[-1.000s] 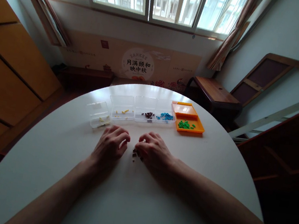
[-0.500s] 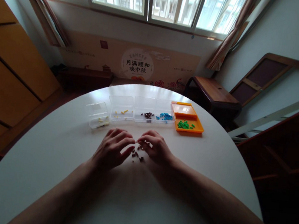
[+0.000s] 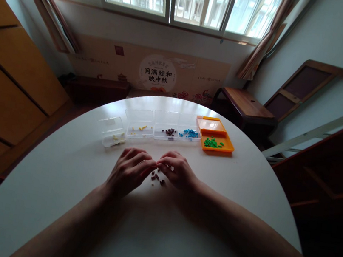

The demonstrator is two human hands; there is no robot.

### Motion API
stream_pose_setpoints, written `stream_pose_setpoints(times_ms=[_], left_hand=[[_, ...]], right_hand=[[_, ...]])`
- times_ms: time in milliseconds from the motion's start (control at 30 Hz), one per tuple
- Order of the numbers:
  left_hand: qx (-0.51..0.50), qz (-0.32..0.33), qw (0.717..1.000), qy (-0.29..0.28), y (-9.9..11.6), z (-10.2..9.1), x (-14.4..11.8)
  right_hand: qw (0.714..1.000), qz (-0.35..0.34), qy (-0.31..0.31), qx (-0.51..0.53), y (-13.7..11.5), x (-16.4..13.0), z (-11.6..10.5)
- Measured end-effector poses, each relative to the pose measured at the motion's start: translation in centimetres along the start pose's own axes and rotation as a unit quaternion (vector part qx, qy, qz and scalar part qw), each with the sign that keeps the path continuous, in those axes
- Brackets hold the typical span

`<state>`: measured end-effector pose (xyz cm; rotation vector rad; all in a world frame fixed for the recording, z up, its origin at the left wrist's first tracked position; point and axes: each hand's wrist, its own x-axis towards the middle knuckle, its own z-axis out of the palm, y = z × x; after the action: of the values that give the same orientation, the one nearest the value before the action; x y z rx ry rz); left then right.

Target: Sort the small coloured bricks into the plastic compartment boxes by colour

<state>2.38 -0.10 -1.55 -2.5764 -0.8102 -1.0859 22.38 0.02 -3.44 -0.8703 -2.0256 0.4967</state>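
Observation:
My left hand (image 3: 129, 169) and my right hand (image 3: 178, 171) rest on the white round table (image 3: 149, 237), and their fingertips meet in the middle. Just below the touching fingertips lie several small dark brown pieces (image 3: 156, 178), loose on the tabletop. The fingers of both hands are curled toward each other. Whether either hand pinches a piece is too small to tell.
Beyond my hands stands a row of clear boxes: one with pale yellow pieces (image 3: 113, 133), one with yellow pieces (image 3: 140, 126), one with brown pieces (image 3: 166, 128) and one with blue pieces (image 3: 189, 131). An orange tray (image 3: 219, 132) with green pieces sits at the right end.
Both hands uncurled and rose slightly, uncovering the brown pieces. Their fingertips then came together above the pile.

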Motion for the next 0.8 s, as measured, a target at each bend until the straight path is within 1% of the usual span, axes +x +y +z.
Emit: stream_pose_setpoints(times_ms=[67,133,200,233,300,400,467,500,567,633,700,800], left_hand=[[0.006,-0.022,1.0,0.008,-0.4,-0.1,0.0],[0.02,-0.06,0.998,0.028,-1.3,-0.3,-0.1],[0.039,-0.119,0.99,0.06,-2.5,-0.6,-0.3],[0.053,-0.163,0.981,0.085,-3.3,-0.7,-0.5],[0.082,-0.26,0.953,0.132,-4.8,-0.9,-1.1],[0.088,-0.417,0.888,0.174,-6.9,-1.0,-2.2],[0.083,-0.489,0.847,0.191,-7.9,-0.9,-2.9],[0.082,-0.507,0.836,0.193,-8.2,-0.9,-3.1],[0.086,-0.518,0.829,0.195,-8.5,-0.8,-3.3],[0.093,-0.505,0.835,0.197,-8.3,-0.9,-3.1],[0.096,-0.472,0.854,0.196,-7.6,-0.9,-2.7],[0.088,-0.377,0.904,0.18,-6.0,-1.0,-1.8]], right_hand=[[1.0,0.012,0.008,-0.002,-0.2,0.0,-0.1],[1.0,0.024,0.017,0.001,-0.3,0.0,-0.3],[0.999,0.029,0.024,0.005,-0.3,0.0,-0.4],[0.999,0.029,0.026,0.006,-0.2,0.0,-0.4],[0.999,0.027,0.027,0.006,0.0,-0.1,-0.4],[0.999,0.034,0.035,0.006,0.1,-0.1,-0.6],[0.998,0.043,0.043,0.006,0.1,-0.1,-0.7],[0.998,0.048,0.047,0.007,0.1,-0.1,-0.7],[0.997,0.056,0.049,0.008,0.0,-0.1,-0.8],[0.996,0.064,0.055,0.008,0.0,-0.1,-0.8],[0.995,0.071,0.066,0.006,0.2,-0.1,-0.8],[0.992,0.091,0.088,0.003,0.7,-0.1,-0.6]])
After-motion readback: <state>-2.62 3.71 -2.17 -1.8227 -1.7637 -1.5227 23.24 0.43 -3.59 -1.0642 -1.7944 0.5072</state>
